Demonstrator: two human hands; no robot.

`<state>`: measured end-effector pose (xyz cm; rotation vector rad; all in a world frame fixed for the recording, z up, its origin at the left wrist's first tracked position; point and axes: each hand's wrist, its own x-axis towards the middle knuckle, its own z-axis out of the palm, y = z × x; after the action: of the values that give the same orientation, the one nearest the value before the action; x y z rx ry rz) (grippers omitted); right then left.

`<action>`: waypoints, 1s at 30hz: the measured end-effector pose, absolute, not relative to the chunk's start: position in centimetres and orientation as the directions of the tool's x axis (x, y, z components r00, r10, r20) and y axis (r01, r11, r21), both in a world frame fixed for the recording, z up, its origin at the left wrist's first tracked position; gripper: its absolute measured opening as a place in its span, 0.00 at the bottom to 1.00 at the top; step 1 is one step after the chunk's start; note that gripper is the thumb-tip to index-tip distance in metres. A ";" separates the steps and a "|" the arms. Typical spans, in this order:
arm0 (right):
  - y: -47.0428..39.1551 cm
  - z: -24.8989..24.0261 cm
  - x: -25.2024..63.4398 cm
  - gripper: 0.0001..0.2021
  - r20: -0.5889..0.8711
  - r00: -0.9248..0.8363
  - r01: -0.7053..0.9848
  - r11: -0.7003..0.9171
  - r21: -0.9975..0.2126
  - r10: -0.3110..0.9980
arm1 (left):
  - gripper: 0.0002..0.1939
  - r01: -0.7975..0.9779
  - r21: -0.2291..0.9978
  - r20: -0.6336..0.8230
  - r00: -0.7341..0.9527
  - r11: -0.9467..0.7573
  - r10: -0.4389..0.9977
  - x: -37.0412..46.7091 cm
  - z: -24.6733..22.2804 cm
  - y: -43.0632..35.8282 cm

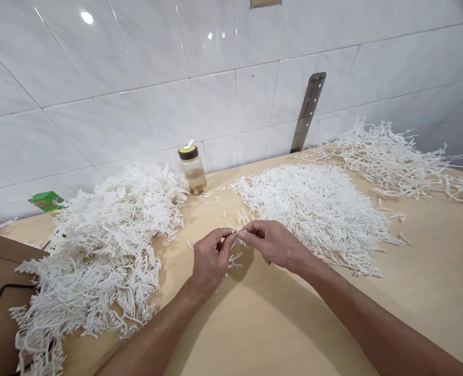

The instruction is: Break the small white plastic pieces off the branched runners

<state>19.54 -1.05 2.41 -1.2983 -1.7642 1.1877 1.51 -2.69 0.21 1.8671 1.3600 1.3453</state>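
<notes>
My left hand (211, 258) and my right hand (273, 243) meet fingertip to fingertip over the middle of the table. Both pinch a small white branched piece (237, 231), mostly hidden by the fingers. Under the hands lie a few loose white branched bits (235, 260). Just beyond my right hand spreads a flat heap of short white branched pieces (313, 203). Off to the left of my left hand rises a taller, tangled pile of white branched strands (110, 245).
A clear jar with a dark-rimmed yellow lid (194, 169) stands by the tiled wall. Longer white strands (396, 156) lie at the back right. A metal bracket (309, 112) is against the wall. At left are a green packet (46, 200) and a brown cardboard box (4, 271).
</notes>
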 end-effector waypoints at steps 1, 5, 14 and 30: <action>-1.0 2.3 19.5 0.14 -0.031 -0.314 0.355 0.087 -0.931 0.949 | 0.09 0.440 0.801 0.434 0.037 -0.405 0.900 1.6 0.3 -2.8; -1.1 2.0 19.1 0.13 -0.049 -0.269 0.283 0.030 -0.959 0.962 | 0.10 0.331 0.893 0.328 -0.012 -0.306 0.944 1.8 0.4 -2.7; -2.0 1.3 17.1 0.09 0.259 -0.038 0.335 0.256 -0.907 0.965 | 0.15 0.259 0.956 0.168 -0.105 -0.136 0.980 1.9 0.6 -2.1; -2.2 1.2 17.0 0.11 0.209 -0.125 0.474 0.243 -0.846 0.970 | 0.16 0.190 0.975 0.130 -0.047 -0.118 0.990 1.4 0.7 -1.8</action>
<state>17.05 -2.23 1.23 -1.3424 -1.7272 0.7930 1.43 -1.80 0.68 1.4144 1.3311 1.2515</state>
